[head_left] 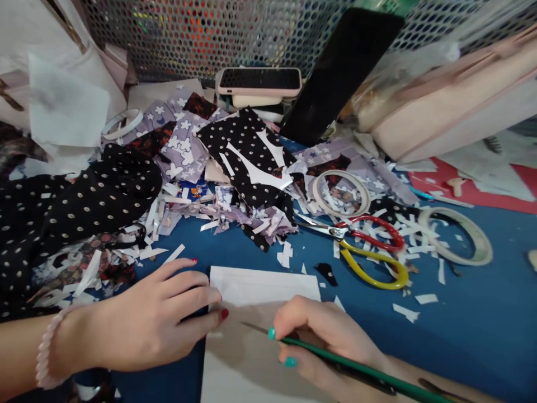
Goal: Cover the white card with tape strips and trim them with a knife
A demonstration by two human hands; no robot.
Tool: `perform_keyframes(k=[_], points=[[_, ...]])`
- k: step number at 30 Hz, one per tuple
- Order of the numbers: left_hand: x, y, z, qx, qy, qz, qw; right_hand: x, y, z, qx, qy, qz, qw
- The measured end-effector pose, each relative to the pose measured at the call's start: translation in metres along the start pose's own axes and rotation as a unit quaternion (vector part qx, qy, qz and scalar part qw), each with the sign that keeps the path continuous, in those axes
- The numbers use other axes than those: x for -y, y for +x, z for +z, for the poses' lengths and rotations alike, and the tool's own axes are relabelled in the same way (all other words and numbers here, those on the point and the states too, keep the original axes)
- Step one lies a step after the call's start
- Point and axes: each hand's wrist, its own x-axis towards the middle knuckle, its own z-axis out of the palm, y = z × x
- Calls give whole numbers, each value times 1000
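A white sheet of paper (239, 364) lies on the blue table in front of me. My left hand (168, 313), with red nails and a beaded bracelet at the wrist, rests with fingers stretched out; its fingertips touch the paper's left edge. Over the paper's right side, my right hand (327, 341), with turquoise nails, is closed around a slim green-handled tool (321, 351). The tool ends in a thin, dark pointed tip aimed left, close to the paper. Whether that tip touches the sheet I cannot tell.
Scissors (344, 232) with red and yellow handles lie beyond the right hand, near tape rolls (482, 246). Fabric scraps (243, 140) and paper strips cover the back. Dotted cloth (104, 190) sits left. A phone (260, 81) and black panel (344, 73) stand before a perforated partition (268, 33).
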Motion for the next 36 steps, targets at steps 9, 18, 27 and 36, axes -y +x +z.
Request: perform_keyframes(k=[9,18,27,36], points=[[4,10,-4,6,-1,13,1000,-1,8,-7,-24,-89,-164,982],[4,12,-6,-9,0,16,1000,10,13,-26,7,-41,-60,997],[11,5,-5,6,-10,21,1000,25,7,-49,87,241,102,961],[11,0,-9,54,-9,36,998,26,-4,-20,-109,-450,-66,884]])
